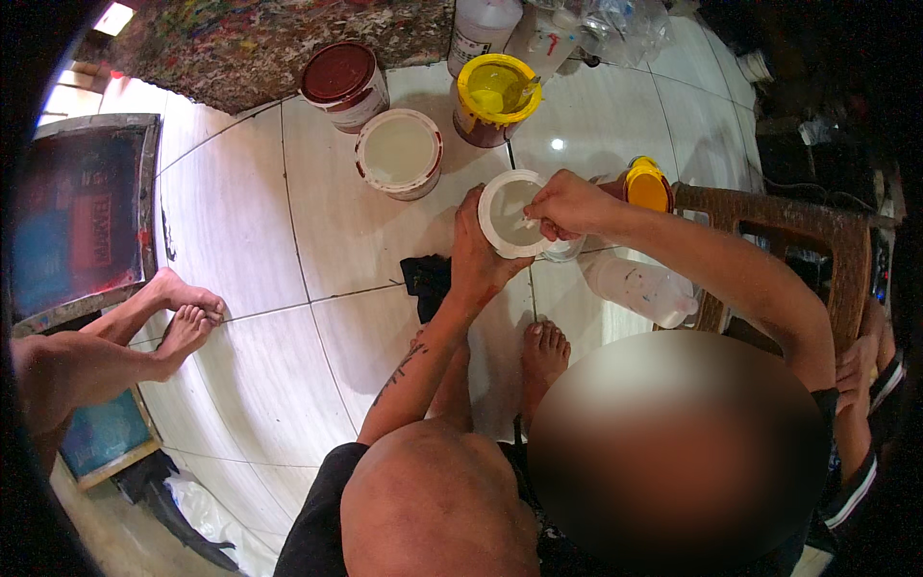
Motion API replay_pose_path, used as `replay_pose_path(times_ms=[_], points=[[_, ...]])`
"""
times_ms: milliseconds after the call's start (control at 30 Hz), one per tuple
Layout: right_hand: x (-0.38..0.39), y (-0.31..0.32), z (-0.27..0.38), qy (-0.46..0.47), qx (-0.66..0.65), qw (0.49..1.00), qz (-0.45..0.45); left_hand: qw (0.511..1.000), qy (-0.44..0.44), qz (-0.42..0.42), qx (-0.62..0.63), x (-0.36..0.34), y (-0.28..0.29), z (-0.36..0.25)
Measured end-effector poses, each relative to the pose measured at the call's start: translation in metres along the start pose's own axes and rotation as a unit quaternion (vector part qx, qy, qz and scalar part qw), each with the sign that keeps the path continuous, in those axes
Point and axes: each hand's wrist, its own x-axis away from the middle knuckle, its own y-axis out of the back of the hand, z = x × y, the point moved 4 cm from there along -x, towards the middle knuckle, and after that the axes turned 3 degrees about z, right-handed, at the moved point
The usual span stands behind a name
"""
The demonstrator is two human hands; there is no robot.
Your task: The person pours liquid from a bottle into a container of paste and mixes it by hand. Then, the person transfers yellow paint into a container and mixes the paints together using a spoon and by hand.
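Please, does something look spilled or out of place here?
A translucent bottle near the white tub appears to lie on its side, although the red-lidded bucket stands upright. Yellow paint coats the rim of the open can and streaks its outside, which looks messy. I see no puddle on the floor.

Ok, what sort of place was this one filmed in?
Probably a small screen-printing or paint workshop: a framed screen with a faint red design stands at left, a paint-splattered board at the back, and a yellow-smeared tub on the tiles.
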Motion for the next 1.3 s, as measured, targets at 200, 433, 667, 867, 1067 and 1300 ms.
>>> replay_pose_path(times_ms=[200,433,667,867,1067,1300], points=[[0.001,-0.017,-0.014,-0.022,-0.204,0.978,-0.042,0.999,-0.033,-0.027,-0.012,0.002,0.001,-0.001],[0.008,-0.006,0.024,0.200,0.226,0.952,-0.050,0.999,-0.027,-0.020,-0.023,0.001,0.005,-0.006],[0.003,0.000,0.021,0.204,0.385,0.896,-0.079,0.999,-0.041,-0.012,-0.026,0.002,0.004,-0.004],[0.008,-0.008,0.028,0.280,0.285,0.912,-0.093,0.998,-0.015,-0.015,-0.053,0.002,0.001,-0.002],[0.011,-0.004,0.020,0.247,0.393,0.885,-0.019,1.000,-0.011,0.005,-0.025,0.002,0.005,-0.004],[0.022,-0.013,0.024,0.320,0.337,0.885,0.017,1.000,0.005,0.016,-0.025,0.004,0.004,0.001]])
